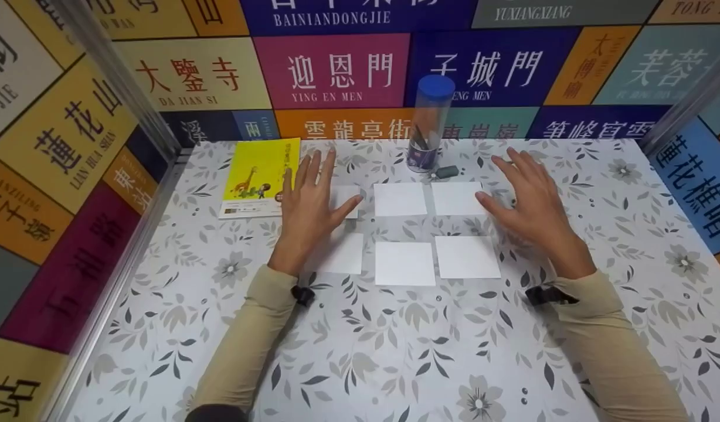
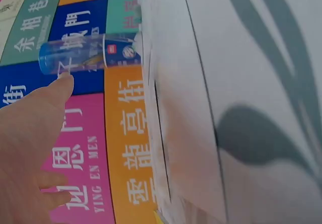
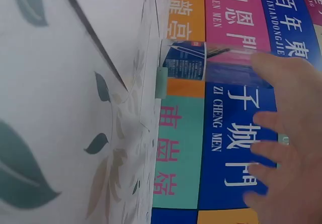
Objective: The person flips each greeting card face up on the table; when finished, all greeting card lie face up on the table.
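Several white square paper sheets lie in two rows on the floral table (image 1: 395, 351); one is at the middle of the back row (image 1: 400, 199), another at the front right (image 1: 467, 257). My left hand (image 1: 310, 202) hovers flat with spread fingers over the two left sheets, partly hiding them. At the right end of the back row, my right hand (image 1: 527, 196) is spread flat, its thumb by the back right sheet (image 1: 457, 197). Neither hand holds anything. A clear tube with a blue cap (image 1: 428, 123) stands behind the sheets, with a small grey eraser (image 1: 447, 172) beside it.
A yellow booklet (image 1: 259, 176) lies at the back left of the table. Colourful sign-printed walls (image 1: 336, 70) close in the back and both sides. In the wrist views the tube (image 2: 90, 55) (image 3: 211, 60) shows against the back wall.
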`<action>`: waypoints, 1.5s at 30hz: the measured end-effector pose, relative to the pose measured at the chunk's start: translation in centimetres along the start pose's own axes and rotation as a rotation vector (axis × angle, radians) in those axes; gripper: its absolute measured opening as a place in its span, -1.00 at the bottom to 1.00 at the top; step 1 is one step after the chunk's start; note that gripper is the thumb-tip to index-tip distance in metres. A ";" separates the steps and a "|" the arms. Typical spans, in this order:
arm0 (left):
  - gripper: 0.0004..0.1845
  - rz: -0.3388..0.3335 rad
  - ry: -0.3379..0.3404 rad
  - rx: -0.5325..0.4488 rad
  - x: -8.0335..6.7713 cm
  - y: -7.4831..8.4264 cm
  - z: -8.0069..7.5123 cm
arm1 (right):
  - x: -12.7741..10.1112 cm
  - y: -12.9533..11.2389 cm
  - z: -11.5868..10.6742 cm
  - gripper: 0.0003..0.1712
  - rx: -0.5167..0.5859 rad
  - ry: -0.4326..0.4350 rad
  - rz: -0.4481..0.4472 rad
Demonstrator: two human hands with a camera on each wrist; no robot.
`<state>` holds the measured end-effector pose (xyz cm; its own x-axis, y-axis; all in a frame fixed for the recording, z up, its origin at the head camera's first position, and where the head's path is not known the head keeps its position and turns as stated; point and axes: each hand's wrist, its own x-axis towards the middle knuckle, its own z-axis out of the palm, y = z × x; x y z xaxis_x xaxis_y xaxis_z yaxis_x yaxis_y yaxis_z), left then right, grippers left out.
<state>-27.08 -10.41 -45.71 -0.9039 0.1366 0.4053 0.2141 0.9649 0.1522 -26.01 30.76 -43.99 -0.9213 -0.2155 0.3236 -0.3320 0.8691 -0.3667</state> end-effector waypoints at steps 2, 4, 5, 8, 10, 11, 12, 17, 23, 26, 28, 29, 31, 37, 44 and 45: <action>0.00 0.057 0.013 -0.066 -0.1 0.8 -0.2 | -0.4 -0.1 0.0 -0.19 0.104 -0.045 -0.040; -0.11 0.132 0.019 -0.145 -0.3 1.8 -0.4 | -0.9 -0.1 0.2 -0.26 0.194 -0.121 -0.067; -0.17 0.171 0.013 -0.184 -0.4 2.3 -0.5 | -1.1 -0.1 0.3 -0.30 0.225 -0.167 -0.078; -0.27 0.290 -0.023 -0.281 -0.9 4.0 -0.5 | -1.7 0.2 0.7 -0.43 0.269 -0.289 -0.117; -0.30 0.353 -0.065 -0.324 -1.4 5.2 -0.4 | -2.0 0.3 1.0 -0.47 0.269 -0.357 -0.126; -0.31 0.384 -0.085 -0.343 -1.6 5.8 -0.2 | -2.2 0.4 1.1 -0.47 0.262 -0.384 -0.128; -0.32 0.413 -0.108 -0.365 -1.8 6.4 -0.1 | -2.3 0.5 1.2 -0.46 0.256 -0.409 -0.125; -0.34 0.522 -0.249 -0.397 -2.8 9.2 0.9 | -2.8 0.6 1.3 -0.22 0.199 -0.546 -0.092; -0.25 0.581 -0.445 -0.352 -2.3 12.6 1.8 | -3.5 0.5 0.4 0.01 0.100 -0.644 -0.050; -0.15 0.565 -0.542 -0.359 -1.8 13.8 2.0 | -3.7 0.3 0.2 0.03 0.073 -0.657 -0.039; -0.09 0.545 -0.580 -0.356 -1.7 14.2 2.1 | -3.7 0.2 0.1 0.03 0.066 -0.659 -0.034; -0.05 0.535 -0.591 -0.349 -1.7 14.3 2.2 | -3.7 0.2 0.1 0.02 0.065 -0.656 -0.034; -0.01 0.524 -0.591 -0.335 -1.8 14.4 2.3 | -3.7 0.1 0.2 0.00 0.062 -0.652 -0.032; 0.06 0.537 -0.551 -0.318 -2.0 14.5 2.7 | -3.7 0.2 0.3 -0.05 0.065 -0.636 -0.046; 0.08 0.545 -0.551 -0.388 -2.0 14.3 2.9 | -3.7 0.1 0.4 -0.04 0.068 -0.637 -0.043; 0.09 0.536 -0.555 -0.391 -2.0 14.3 3.0 | -3.7 0.1 0.4 -0.03 0.071 -0.640 -0.038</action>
<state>-23.32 3.80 -47.02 -0.6730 0.7391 0.0277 0.6830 0.6066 0.4070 -22.71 31.47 -45.58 -0.8398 -0.4877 -0.2384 -0.3595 0.8287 -0.4290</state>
